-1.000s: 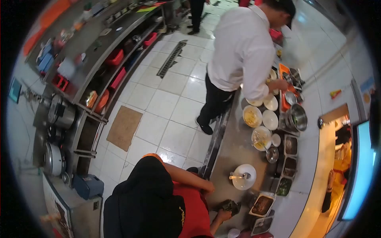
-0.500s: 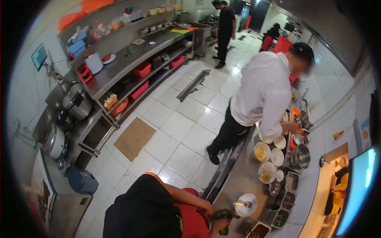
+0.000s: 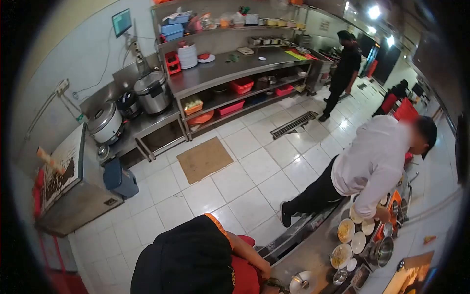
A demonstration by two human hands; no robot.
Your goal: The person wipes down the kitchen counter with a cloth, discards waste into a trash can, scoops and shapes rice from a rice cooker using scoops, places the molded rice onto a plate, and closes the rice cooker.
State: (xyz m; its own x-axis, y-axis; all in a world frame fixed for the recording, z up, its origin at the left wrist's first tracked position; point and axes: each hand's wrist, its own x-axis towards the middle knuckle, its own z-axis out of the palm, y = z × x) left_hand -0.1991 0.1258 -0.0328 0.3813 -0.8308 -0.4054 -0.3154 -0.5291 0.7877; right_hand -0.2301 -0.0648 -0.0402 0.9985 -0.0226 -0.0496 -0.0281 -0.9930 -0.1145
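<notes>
Black and red cloth (image 3: 183, 257) covered the person's own back and side at the bottom centre of the head view, the left forearm reaching right towards the steel counter (image 3: 313, 260). The left hand (image 3: 265, 271) was largely hidden at the lower edge; how far open it was, or what it gripped, could not be told. The right hand was cut off or hidden there too, its state likewise unclear. A dark greenish thing (image 3: 275, 282), partly out of frame, lay just beside the left hand, between it and a white bowl (image 3: 296, 287) with a spoon (image 3: 304, 283) in it.

Up the counter, at the lower right, stood two bowls of yellowish food (image 3: 345, 231), a plain white bowl (image 3: 358, 242) and a metal bowl (image 3: 385, 251). A co-worker in a white shirt (image 3: 374, 152) leaned over them at the right, one hand near an orange tray (image 3: 394, 200). A brown mat (image 3: 204, 159) lay on the tiles mid-frame.
</notes>
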